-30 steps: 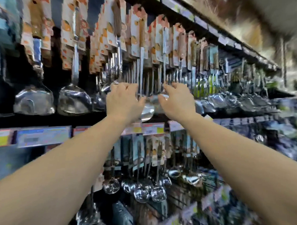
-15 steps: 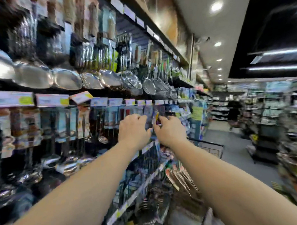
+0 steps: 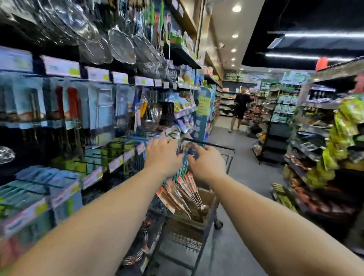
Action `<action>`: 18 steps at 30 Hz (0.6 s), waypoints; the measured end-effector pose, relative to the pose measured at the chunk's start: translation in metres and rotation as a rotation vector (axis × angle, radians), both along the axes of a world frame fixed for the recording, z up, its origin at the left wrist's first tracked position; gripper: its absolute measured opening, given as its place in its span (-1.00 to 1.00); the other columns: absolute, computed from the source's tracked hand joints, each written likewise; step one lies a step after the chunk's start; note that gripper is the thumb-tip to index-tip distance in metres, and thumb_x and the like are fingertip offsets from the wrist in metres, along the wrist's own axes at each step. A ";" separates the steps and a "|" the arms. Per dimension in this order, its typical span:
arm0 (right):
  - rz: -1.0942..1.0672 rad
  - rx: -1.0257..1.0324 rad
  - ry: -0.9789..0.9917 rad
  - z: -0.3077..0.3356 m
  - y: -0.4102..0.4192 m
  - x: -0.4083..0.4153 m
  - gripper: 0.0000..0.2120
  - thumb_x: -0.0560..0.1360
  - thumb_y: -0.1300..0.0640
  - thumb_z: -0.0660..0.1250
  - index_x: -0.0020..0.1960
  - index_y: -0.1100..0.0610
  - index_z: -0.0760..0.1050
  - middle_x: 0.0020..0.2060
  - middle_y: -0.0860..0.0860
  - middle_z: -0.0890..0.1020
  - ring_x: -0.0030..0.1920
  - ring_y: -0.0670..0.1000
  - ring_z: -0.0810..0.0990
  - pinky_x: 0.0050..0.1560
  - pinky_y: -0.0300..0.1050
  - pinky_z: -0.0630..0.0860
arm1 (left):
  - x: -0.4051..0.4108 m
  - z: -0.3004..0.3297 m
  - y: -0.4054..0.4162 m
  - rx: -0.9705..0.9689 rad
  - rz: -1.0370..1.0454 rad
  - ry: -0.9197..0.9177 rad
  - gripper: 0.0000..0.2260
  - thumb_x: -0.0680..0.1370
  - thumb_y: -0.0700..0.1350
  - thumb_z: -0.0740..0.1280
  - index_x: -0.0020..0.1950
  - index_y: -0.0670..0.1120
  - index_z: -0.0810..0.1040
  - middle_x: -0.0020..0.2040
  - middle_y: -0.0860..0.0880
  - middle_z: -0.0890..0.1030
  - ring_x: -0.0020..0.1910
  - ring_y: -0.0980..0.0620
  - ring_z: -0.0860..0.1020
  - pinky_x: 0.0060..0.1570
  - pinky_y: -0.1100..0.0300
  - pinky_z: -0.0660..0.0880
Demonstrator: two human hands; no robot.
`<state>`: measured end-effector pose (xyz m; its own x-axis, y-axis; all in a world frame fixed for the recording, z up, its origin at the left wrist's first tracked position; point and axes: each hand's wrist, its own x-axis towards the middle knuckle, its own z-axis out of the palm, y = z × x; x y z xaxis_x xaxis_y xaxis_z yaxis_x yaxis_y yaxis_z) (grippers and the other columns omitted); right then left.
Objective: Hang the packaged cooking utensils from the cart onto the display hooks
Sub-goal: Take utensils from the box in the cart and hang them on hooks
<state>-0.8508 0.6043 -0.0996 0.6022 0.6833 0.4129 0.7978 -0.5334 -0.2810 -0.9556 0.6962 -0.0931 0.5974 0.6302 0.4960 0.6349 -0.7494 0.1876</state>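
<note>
A black wire cart (image 3: 229,154) stands in the aisle beside the left shelving. Inside it, a fanned bundle of packaged cooking utensils (image 3: 180,191) with orange-and-white cards leans on a brown box. My left hand (image 3: 161,153) and my right hand (image 3: 206,161) reach out side by side over the top of that bundle, fingers spread and partly curled. The fingertips touch the upper packages, but blur hides whether either hand grips one. Packaged utensils on display hooks (image 3: 72,108) hang along the shelving to my left.
Strainers and ladles (image 3: 120,45) hang on the upper row. Price-tag rails (image 3: 99,173) jut out at hip height. Shelving with green packets (image 3: 345,121) lines the right side of the aisle. A person in black (image 3: 240,107) stands far down the aisle.
My view has swung right from the hanging ladles to the aisle. Both hands have left the upper hooks and dropped down to the bundle in the cart.
</note>
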 end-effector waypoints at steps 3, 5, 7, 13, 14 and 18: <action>-0.031 0.004 0.042 -0.022 0.026 0.050 -0.48 0.54 -0.18 0.14 0.45 -0.02 0.30 0.35 0.10 0.44 0.36 0.17 0.37 0.31 0.07 0.37 | 0.053 -0.025 0.034 -0.048 -0.028 0.038 -0.54 0.55 0.19 0.18 0.38 0.00 0.36 0.33 -0.06 0.42 0.31 -0.13 0.34 0.26 -0.07 0.36; -0.034 -0.014 0.062 -0.038 0.042 0.080 -0.49 0.55 -0.17 0.14 0.44 -0.01 0.31 0.31 0.11 0.48 0.32 0.17 0.40 0.27 0.05 0.40 | 0.083 -0.044 0.051 -0.108 -0.042 0.049 -0.52 0.55 0.20 0.18 0.40 0.01 0.34 0.35 -0.05 0.40 0.34 -0.12 0.33 0.29 -0.06 0.34; -0.031 -0.033 0.084 -0.055 0.058 0.107 -0.49 0.55 -0.17 0.14 0.44 0.00 0.31 0.28 0.10 0.49 0.30 0.15 0.42 0.25 0.06 0.42 | 0.109 -0.060 0.065 -0.117 -0.043 0.075 -0.52 0.55 0.22 0.18 0.40 0.02 0.34 0.36 -0.04 0.40 0.35 -0.11 0.31 0.30 -0.04 0.31; 0.038 -0.120 0.168 -0.108 0.113 0.190 -0.44 0.55 -0.24 0.08 0.48 -0.05 0.23 0.38 0.10 0.41 0.38 0.14 0.35 0.33 0.13 0.38 | 0.183 -0.106 0.112 -0.176 0.021 0.090 -0.51 0.56 0.22 0.14 0.45 0.08 0.29 0.43 0.00 0.34 0.40 -0.10 0.27 0.36 -0.05 0.26; 0.054 -0.135 0.167 -0.114 0.121 0.207 -0.44 0.55 -0.24 0.07 0.49 -0.05 0.22 0.40 0.10 0.39 0.40 0.14 0.34 0.35 0.13 0.37 | 0.196 -0.114 0.119 -0.195 0.050 0.097 -0.51 0.56 0.22 0.14 0.45 0.08 0.29 0.44 0.00 0.33 0.40 -0.11 0.27 0.37 -0.07 0.26; 0.146 -0.210 0.179 -0.136 0.149 0.281 -0.46 0.58 -0.20 0.09 0.50 -0.02 0.21 0.43 0.09 0.35 0.43 0.15 0.30 0.36 0.10 0.33 | 0.246 -0.146 0.144 -0.235 0.172 0.104 -0.50 0.56 0.24 0.15 0.44 0.06 0.30 0.44 0.00 0.33 0.39 -0.11 0.29 0.33 -0.05 0.29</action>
<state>-0.5702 0.7537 -0.2359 0.5416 0.8272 0.1496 0.8181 -0.4778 -0.3199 -0.7091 0.8403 -0.2394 0.5120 0.8168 0.2659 0.7737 -0.5730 0.2704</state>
